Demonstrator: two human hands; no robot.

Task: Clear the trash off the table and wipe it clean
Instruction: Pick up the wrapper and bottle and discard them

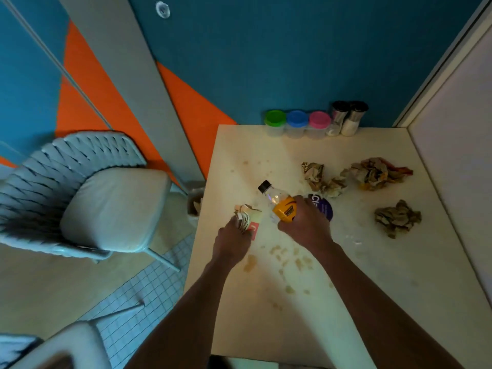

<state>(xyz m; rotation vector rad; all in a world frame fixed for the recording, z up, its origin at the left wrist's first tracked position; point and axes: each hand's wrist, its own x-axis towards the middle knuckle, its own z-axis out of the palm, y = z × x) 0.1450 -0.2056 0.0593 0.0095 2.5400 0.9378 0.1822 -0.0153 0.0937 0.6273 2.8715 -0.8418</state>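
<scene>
My left hand [234, 242] grips a crumpled paper cup or carton [249, 218] near the left edge of the white table [399, 275]. My right hand [306, 225] holds a clear plastic bottle [279, 202] with a black cap and a yellow label, tilted with its cap toward the far left. Behind that hand lies a purple round lid or packet [323, 206]. Crumpled paper wrappers lie on the table: one [314, 174] at the centre, a larger one [375, 173] at the far right, a brown wad [396, 218] nearer. Brownish spill stains [287, 258] spot the tabletop.
Three small tubs with green [275, 122], blue [296, 122] and pink [319, 123] lids and two shakers [346, 118] stand at the table's far edge by the blue wall. A small bin [195, 202] sits on the floor left of the table. A grey chair [87, 198] stands further left.
</scene>
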